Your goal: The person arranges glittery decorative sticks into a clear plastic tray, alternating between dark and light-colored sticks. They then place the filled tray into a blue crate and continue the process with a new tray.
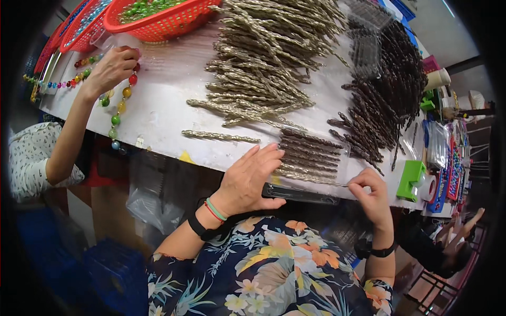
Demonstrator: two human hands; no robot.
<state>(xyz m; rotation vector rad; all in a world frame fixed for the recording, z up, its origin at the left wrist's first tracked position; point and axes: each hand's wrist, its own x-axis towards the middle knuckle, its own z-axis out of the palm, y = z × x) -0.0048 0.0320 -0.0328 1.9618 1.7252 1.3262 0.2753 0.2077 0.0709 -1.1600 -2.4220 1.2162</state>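
In front of me at the table's near edge, several dark twisted bead strands (308, 152) lie side by side in a clear plastic tray. Along their near side runs a pale gold twisted bead strand (311, 178). My right hand (371, 192) pinches its right end between thumb and fingers. With fingers stretched out, my left hand (250, 176) rests at the left ends of the strands. A single gold strand (219, 136) lies just beyond my left fingertips. What the left fingertips touch is partly hidden.
A big gold strand heap (263, 58) and a dark brown strand heap (390, 79) cover the far table. A green tape dispenser (411, 180) stands right. At left, a co-worker's hand (113, 68) holds a colourful bead string (115, 120) near a red basket (158, 29).
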